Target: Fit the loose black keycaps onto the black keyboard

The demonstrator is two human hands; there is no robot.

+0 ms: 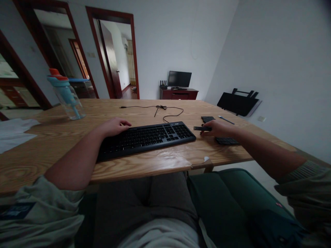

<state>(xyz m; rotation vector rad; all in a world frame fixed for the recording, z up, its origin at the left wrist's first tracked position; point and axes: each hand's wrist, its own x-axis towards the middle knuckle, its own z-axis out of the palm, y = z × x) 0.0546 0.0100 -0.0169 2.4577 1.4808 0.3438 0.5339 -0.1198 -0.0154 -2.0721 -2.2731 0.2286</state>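
A black keyboard lies on the wooden table in front of me, its keys facing up. My left hand rests over its far left corner, fingers loosely stretched and apart. To the right of the keyboard, my right hand pinches a short dark bar just above the tabletop; its exact kind is unclear. Behind that hand lies a dark ridged group of small pieces. Another flat group of dark key-like pieces is partly hidden under my right wrist. A thin blue-handled brush or tool lies farther right.
The keyboard's cable loops across the table behind it. At the left stand a clear bottle with a red-orange lid and white papers. Tape marks the table's front edge. A green seat is below.
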